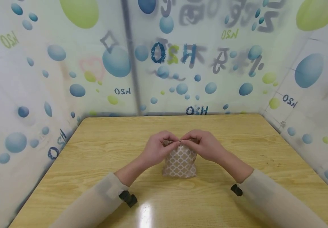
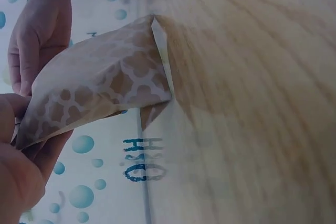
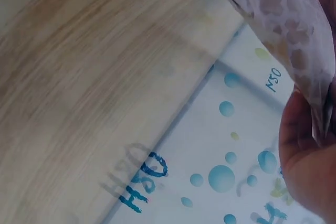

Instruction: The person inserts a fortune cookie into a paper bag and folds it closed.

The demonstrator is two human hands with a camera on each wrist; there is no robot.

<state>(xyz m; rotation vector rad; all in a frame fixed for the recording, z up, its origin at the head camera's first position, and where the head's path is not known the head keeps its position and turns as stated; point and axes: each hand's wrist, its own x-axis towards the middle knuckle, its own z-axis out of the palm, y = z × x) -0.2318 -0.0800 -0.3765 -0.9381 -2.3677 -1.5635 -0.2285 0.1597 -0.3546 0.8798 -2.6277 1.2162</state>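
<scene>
A small brown paper bag (image 1: 180,162) with a white lattice pattern stands on the table, its top edge held between both hands. My left hand (image 1: 158,148) pinches the top left of the bag between thumb and fingers. At the top right, my right hand (image 1: 205,146) pinches the same edge, the two thumb tips nearly meeting in the middle. In the left wrist view the patterned bag (image 2: 105,77) bulges in its middle and narrows towards the fingers. The right wrist view shows the bag's pinched corner (image 3: 321,121) between thumb and fingers. What the bag holds is hidden.
The wooden table (image 1: 109,136) reaches back to a white curtain-like wall (image 1: 95,79) printed with blue and green bubbles and lettering. Similar walls stand at the left and right. Small black devices (image 1: 128,198) sit at both sleeve cuffs.
</scene>
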